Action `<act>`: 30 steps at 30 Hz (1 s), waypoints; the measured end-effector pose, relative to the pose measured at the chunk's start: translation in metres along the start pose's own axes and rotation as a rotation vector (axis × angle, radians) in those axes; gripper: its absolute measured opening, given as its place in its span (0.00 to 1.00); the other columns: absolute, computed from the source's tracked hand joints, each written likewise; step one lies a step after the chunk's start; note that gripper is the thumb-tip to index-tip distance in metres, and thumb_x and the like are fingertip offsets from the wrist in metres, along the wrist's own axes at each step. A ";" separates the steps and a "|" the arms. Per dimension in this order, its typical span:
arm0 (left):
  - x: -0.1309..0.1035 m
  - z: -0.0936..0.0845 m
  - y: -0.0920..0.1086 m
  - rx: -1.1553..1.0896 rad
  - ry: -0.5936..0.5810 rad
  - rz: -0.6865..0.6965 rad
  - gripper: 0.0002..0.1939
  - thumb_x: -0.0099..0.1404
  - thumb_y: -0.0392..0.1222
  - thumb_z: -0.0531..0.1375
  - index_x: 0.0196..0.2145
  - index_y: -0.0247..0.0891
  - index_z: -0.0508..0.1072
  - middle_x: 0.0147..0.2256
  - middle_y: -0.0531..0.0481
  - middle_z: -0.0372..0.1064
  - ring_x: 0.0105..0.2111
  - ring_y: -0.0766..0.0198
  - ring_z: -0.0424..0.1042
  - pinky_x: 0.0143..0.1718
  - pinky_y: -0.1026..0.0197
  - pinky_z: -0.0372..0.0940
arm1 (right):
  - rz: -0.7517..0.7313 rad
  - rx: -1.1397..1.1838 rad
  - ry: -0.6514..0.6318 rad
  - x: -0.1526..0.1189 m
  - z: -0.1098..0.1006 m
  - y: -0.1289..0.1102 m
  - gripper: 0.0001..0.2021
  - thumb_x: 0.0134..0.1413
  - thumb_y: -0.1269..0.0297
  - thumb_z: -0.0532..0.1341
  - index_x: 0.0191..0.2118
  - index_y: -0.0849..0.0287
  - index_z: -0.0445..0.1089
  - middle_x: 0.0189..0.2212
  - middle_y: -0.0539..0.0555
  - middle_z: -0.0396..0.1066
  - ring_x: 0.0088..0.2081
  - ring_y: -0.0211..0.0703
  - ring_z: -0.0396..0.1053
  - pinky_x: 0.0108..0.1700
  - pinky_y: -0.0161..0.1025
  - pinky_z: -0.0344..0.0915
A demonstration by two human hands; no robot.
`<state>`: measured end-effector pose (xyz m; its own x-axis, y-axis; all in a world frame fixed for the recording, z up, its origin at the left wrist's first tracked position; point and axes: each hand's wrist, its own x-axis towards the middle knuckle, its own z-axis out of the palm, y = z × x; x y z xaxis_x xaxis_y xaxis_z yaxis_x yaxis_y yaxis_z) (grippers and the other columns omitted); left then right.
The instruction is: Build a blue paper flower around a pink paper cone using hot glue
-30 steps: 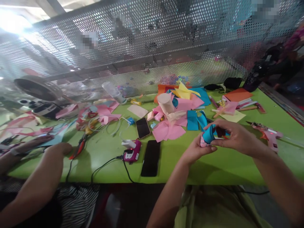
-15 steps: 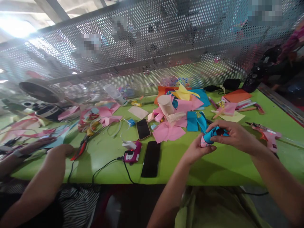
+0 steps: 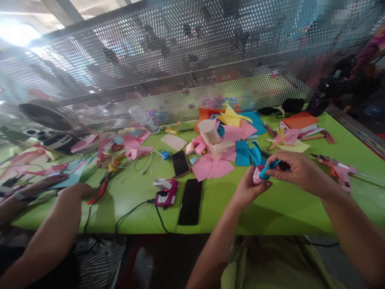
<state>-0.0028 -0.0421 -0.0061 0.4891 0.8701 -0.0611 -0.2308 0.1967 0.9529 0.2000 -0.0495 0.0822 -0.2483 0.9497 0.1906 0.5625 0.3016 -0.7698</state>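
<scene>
My left hand (image 3: 248, 188) is closed around a small pink-and-white patterned piece (image 3: 258, 176), its thumb along the lower side. In my right hand (image 3: 288, 166), a curled strip of blue paper (image 3: 266, 171) is pinched between thumb and fingers. The strip's lower end meets the pink piece; whether they are joined I cannot tell. Something dark shows among the right fingers, too small to name. Just behind the hands lie blue paper pieces (image 3: 243, 153) on the green table (image 3: 228, 212). To the right rests a pink glue gun (image 3: 343, 172).
Two phones, one large (image 3: 190, 202) and one smaller (image 3: 181, 163), lie left of my hands. Nearby are a magenta power adapter (image 3: 169, 196) with cords, a cardboard tube (image 3: 208, 131) and pink paper (image 3: 213, 166). Another person's arms (image 3: 54, 216) rest at the far left beside orange-handled pliers (image 3: 100, 190).
The blue paper has been drawn up and right, and now covers less of the pink-and-white piece. Both hands stay in nearly the same place. The view has shifted slightly.
</scene>
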 end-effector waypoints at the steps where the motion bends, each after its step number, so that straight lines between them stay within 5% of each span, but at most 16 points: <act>1: 0.000 0.000 0.000 0.007 0.007 0.001 0.34 0.51 0.57 0.81 0.45 0.38 0.72 0.35 0.56 0.63 0.34 0.69 0.59 0.37 0.64 0.59 | 0.001 -0.012 0.010 0.000 -0.001 -0.001 0.18 0.61 0.39 0.70 0.39 0.49 0.82 0.33 0.51 0.78 0.32 0.47 0.71 0.35 0.44 0.64; 14: -0.001 0.001 0.000 0.009 0.032 0.044 0.36 0.53 0.62 0.80 0.50 0.39 0.74 0.36 0.56 0.62 0.35 0.68 0.59 0.37 0.64 0.59 | 0.084 0.005 0.083 0.000 -0.002 -0.010 0.21 0.60 0.39 0.69 0.39 0.55 0.78 0.29 0.51 0.74 0.29 0.45 0.67 0.33 0.44 0.61; 30: 0.002 -0.004 -0.008 0.187 -0.022 0.136 0.27 0.62 0.59 0.75 0.47 0.39 0.73 0.38 0.52 0.69 0.38 0.64 0.64 0.42 0.62 0.62 | 0.053 0.078 0.180 -0.003 0.026 -0.001 0.17 0.62 0.41 0.68 0.39 0.50 0.79 0.35 0.53 0.80 0.37 0.52 0.74 0.39 0.46 0.66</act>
<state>-0.0031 -0.0404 -0.0152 0.4827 0.8725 0.0760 -0.1369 -0.0106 0.9905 0.1792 -0.0546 0.0664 -0.0712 0.9659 0.2490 0.5065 0.2500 -0.8252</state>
